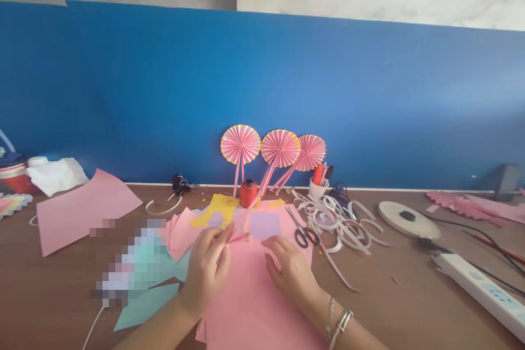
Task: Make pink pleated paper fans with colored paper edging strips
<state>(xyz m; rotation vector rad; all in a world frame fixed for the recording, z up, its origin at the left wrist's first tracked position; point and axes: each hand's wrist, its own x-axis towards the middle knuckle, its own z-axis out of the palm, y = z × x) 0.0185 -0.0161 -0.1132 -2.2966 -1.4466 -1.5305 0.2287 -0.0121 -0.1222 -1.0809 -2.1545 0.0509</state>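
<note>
Pinching a thin pink strip (238, 238) in the left grip (206, 265), over the big pink paper (258, 295) and a bit short of the far edge of the surface (389, 311), maybe to hold the tip steady. Holding nothing in the right grip (293, 270), bent softly with fingers spread; hard to tell if touching the paper. Just past it, scissors (302, 228), perhaps close for easy reach. Against the blue board (164, 93) at the far edge, three round pink fans (281, 147), maybe propped to save the folds from getting squashed: crisp paper, thin pleats, wavy rims. In front, a fat red spool (248, 197), standing up. Right of the scissors, a loose, loopy heap of flat white ribbon (344, 227), smooth and bendy
</note>
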